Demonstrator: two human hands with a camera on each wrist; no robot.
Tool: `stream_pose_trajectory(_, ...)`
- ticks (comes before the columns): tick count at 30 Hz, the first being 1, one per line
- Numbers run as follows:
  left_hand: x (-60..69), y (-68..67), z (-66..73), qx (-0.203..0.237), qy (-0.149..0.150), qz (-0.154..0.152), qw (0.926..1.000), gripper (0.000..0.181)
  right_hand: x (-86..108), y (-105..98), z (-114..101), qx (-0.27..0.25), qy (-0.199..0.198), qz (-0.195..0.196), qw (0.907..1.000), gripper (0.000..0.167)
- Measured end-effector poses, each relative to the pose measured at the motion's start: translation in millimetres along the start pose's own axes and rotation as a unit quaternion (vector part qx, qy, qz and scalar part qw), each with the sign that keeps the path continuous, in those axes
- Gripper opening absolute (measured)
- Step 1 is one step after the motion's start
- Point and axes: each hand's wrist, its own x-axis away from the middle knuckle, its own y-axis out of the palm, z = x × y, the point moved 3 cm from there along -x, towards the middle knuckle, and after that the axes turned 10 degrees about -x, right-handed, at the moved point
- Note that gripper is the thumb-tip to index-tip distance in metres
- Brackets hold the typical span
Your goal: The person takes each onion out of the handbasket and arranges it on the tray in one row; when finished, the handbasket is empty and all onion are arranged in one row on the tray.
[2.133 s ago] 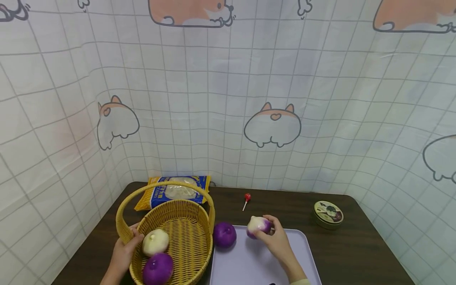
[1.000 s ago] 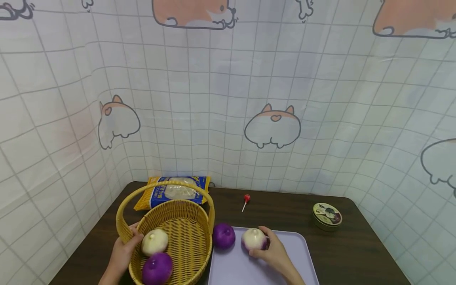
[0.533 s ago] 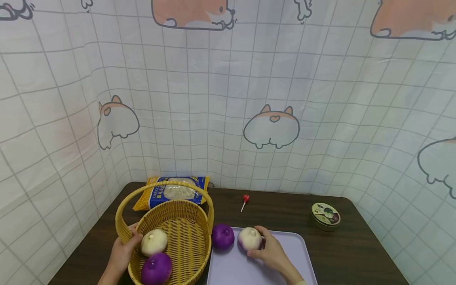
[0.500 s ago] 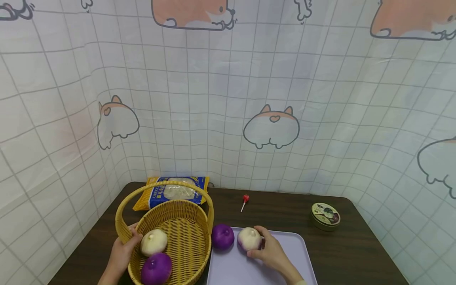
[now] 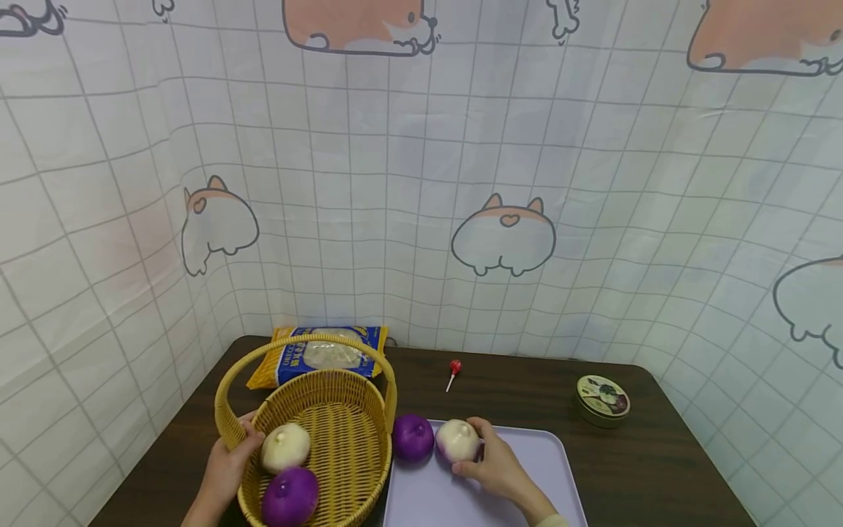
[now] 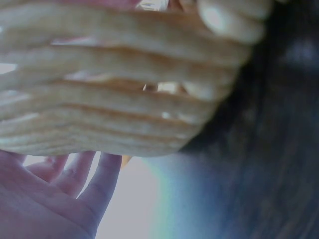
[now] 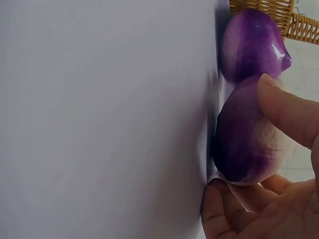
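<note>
My right hand (image 5: 498, 465) holds a white-and-purple onion (image 5: 457, 440) between thumb and fingers at the lilac tray's back left. In the right wrist view this onion (image 7: 249, 134) is low against the tray (image 7: 99, 124), close beside a purple onion (image 7: 251, 47). On the left, my left hand (image 5: 227, 462) grips the side of a wicker basket (image 5: 352, 439) at the foot of its handle. Inside the basket lie a whitish onion (image 5: 286, 447) and a purple onion (image 5: 290, 498). In the left wrist view, the basket wall (image 6: 99, 104) hides the fingertips of my left hand (image 6: 60, 199).
Behind the basket lies a blue-and-yellow food bag (image 5: 329, 354). A red lollipop (image 5: 454, 369) is on the dark table (image 5: 520, 391) beyond the tray. Farther right stands a round green tin (image 5: 602, 401). A grid-patterned cloth (image 5: 395, 183) hangs behind the table.
My right hand has brought the white-and-purple onion down to the tray, turned its tip upward and shifted it left towards the purple one. My left hand has stayed on the basket.
</note>
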Motion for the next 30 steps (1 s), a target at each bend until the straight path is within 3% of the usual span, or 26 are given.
stream_pose_trajectory(9,0.0,0.3,1.1,0.003,-0.004,-0.004,1.0,0.047,-0.6,1,2,0.0,0.024,-0.011,0.9996,0.09)
stream_pose_trajectory(21,-0.4,0.0,-0.9,0.0,-0.012,-0.005,0.9999,0.047,0.4,-3,0,-0.008,0.024,-0.023,0.9994,0.097)
stream_pose_trajectory(30,0.8,-0.2,1.1,0.001,-0.014,-0.007,0.9999,0.047,5.1,-14,-18,-0.01,0.035,0.024,0.999,0.091)
